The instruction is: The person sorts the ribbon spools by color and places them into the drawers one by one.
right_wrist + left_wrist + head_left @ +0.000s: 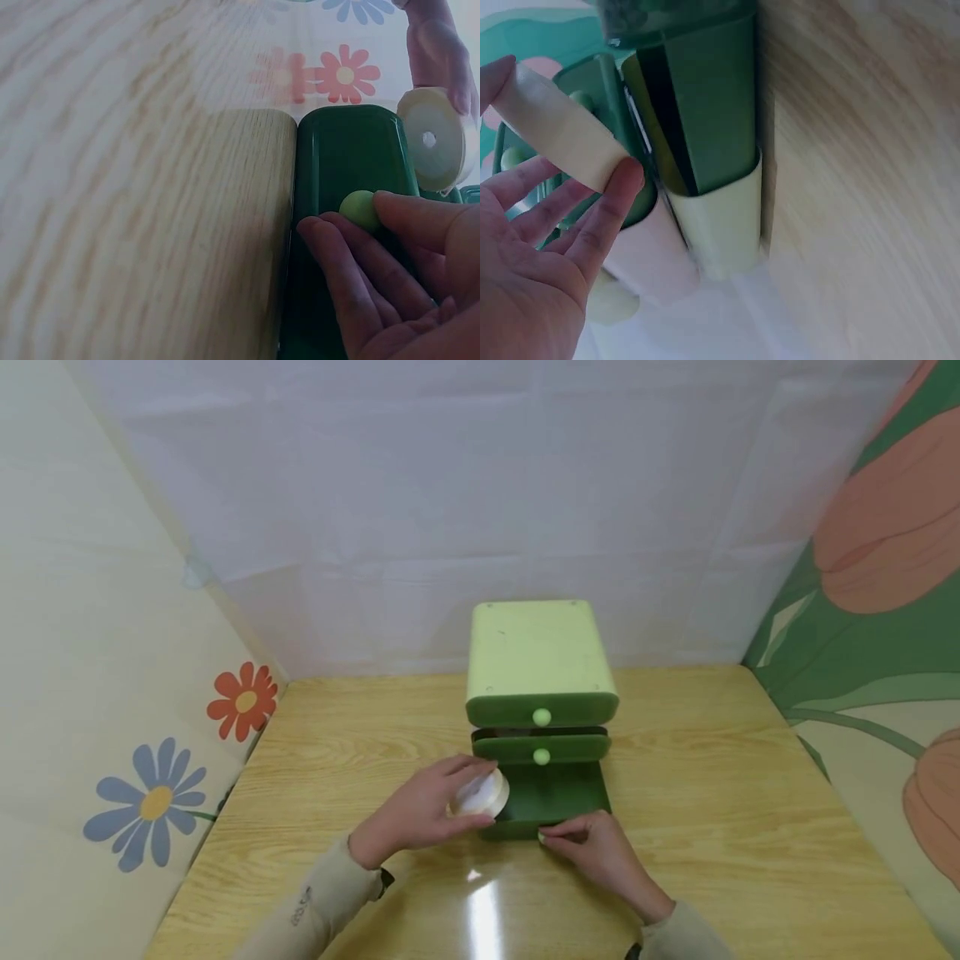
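My left hand (pixel 412 810) grips a cream ribbon spool (pixel 491 795) between thumb and fingers, over the left side of the bottom drawer (pixel 555 792). In the left wrist view the spool (pixel 562 127) shows its pale rim; the right wrist view shows its flat white face (pixel 431 139) with a small centre hole. The bottom drawer is pulled far out of a small green cabinet (pixel 536 647). My right hand (pixel 600 856) pinches that drawer's light green knob (pixel 358 210) between thumb and fingertips.
Above, the middle drawer (pixel 495 749) stands slightly pulled out, while the top drawer (pixel 498 708) sits flush. The cabinet rests on a wooden table (pixel 750 793), near a white cloth backdrop (pixel 390 527). Flower-printed panels flank the table on both sides.
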`<state>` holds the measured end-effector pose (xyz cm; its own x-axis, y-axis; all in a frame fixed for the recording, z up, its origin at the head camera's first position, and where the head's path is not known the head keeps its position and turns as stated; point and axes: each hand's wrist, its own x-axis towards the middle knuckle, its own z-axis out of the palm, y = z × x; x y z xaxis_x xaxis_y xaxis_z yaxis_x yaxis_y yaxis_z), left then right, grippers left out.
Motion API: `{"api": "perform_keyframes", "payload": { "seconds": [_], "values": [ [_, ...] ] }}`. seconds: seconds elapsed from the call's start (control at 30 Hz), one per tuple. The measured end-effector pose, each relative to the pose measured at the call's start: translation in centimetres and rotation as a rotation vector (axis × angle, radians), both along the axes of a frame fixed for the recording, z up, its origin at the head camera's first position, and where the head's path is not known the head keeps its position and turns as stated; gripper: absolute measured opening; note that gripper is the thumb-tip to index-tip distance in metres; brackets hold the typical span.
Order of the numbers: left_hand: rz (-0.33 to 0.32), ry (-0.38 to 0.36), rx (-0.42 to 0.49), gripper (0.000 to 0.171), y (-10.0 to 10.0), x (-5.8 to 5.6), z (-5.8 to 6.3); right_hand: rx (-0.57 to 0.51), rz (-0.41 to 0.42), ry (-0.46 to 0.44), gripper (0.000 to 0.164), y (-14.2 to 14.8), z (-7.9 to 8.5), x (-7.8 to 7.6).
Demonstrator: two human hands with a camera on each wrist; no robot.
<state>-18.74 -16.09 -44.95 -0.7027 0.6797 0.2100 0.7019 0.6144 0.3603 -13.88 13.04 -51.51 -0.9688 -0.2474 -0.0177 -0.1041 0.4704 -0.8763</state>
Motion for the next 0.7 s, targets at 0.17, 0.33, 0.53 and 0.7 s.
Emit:
{"api": "perform_keyframes", "payload": {
  "seconds": [0.17,0.33,0.53,0.7],
  "values": [
    [-0.019,-0.011,-0.019,0.073,0.7,0.0,-0.7,0.001,0.002,0.0,0.007,-0.1,0.0,0.0],
    [-0.03,-0.023,-0.029,0.073,1.2,-0.2,-1.2,0.014,0.004,0.009,0.008,-0.1,0.1,0.0],
    [-0.047,-0.023,-0.043,0.071,1.7,-0.3,-1.5,0.029,-0.003,0.025,0.008,-0.1,0.1,0.0],
    [-0.056,-0.045,-0.051,0.067,2.1,-0.3,-1.6,0.021,-0.003,0.026,0.007,0.0,0.0,0.0]
  ]
}}
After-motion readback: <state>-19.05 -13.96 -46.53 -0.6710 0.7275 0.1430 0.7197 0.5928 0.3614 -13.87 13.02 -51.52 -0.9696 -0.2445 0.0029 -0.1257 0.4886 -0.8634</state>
